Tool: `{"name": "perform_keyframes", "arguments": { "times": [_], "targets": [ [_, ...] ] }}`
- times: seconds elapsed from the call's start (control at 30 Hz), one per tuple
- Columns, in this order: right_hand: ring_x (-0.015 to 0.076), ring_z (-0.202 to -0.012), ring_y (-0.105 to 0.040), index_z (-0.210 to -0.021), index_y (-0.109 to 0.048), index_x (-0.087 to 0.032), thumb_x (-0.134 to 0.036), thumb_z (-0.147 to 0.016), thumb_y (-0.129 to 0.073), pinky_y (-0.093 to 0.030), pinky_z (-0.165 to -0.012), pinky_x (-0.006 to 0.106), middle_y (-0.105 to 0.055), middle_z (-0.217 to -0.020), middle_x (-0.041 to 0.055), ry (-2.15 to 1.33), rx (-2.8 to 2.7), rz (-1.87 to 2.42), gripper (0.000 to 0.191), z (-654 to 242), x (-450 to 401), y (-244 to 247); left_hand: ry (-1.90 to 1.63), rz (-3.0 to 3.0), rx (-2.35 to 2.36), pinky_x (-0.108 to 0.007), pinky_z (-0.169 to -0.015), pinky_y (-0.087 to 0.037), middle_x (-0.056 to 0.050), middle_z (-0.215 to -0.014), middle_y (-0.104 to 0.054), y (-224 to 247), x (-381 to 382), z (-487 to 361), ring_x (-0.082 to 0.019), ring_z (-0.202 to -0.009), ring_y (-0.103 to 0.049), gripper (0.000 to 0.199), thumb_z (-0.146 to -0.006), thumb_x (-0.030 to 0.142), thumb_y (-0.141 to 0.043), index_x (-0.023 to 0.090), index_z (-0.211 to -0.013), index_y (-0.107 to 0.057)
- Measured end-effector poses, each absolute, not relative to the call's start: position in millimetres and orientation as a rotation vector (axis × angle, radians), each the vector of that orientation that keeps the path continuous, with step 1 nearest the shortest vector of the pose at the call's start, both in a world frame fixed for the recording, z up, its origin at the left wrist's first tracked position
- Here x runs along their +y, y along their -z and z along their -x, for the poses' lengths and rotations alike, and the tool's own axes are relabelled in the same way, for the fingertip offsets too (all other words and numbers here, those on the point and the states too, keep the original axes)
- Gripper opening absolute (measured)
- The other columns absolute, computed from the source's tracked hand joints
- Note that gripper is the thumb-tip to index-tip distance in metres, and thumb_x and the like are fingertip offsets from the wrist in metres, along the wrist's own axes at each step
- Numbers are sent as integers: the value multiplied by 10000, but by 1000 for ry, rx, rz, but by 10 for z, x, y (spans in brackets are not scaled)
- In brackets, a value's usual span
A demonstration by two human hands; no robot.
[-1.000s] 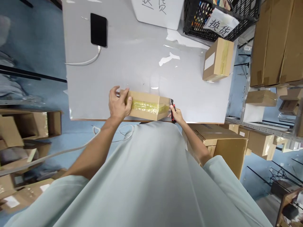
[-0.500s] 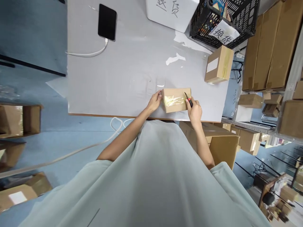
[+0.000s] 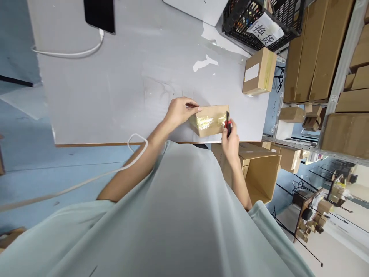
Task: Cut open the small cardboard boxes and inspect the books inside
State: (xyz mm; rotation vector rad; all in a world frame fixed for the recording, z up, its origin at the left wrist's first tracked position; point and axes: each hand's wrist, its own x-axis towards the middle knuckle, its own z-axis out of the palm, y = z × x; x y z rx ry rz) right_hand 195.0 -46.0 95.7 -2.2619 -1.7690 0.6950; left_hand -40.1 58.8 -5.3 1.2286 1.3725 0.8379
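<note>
A small taped cardboard box (image 3: 212, 120) lies near the front edge of the grey table (image 3: 123, 96). My left hand (image 3: 180, 110) is at its left end, fingers and thumb closed on the box's upper left edge. At the right end of the box, my right hand (image 3: 231, 139) is wrapped round a red and black utility knife (image 3: 228, 126), whose tip points away from me over the box's right side. Shiny clear tape shows on the box's face.
At the back left lies a black phone (image 3: 100, 15) on a white cable (image 3: 72, 54). A labelled box (image 3: 259, 72) and a black crate (image 3: 248, 25) stand at the right rear. An open carton (image 3: 262, 175) is below the table's right front edge.
My left hand has moved up onto the box's top left edge. The knife is more upright and nearer the box's right edge. The whole view has shifted.
</note>
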Motion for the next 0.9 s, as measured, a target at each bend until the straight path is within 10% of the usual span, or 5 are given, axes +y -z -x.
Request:
{"name": "perform_keyframes", "arguments": {
  "times": [0.9],
  "targets": [
    [356, -1152, -824, -1810, -467, -250, -377, -1237, -446, -625, -1046, 462, -874, -1236, 140, -930, -2288, 2492, 587, -906, -161, -1300, -926, -1180, 1436, -469, -1088, -689, -38, -1167, -863, 204, 508, 322, -298, -1101, -826, 181, -928, 359, -853, 275, -1073, -921]
  ]
}}
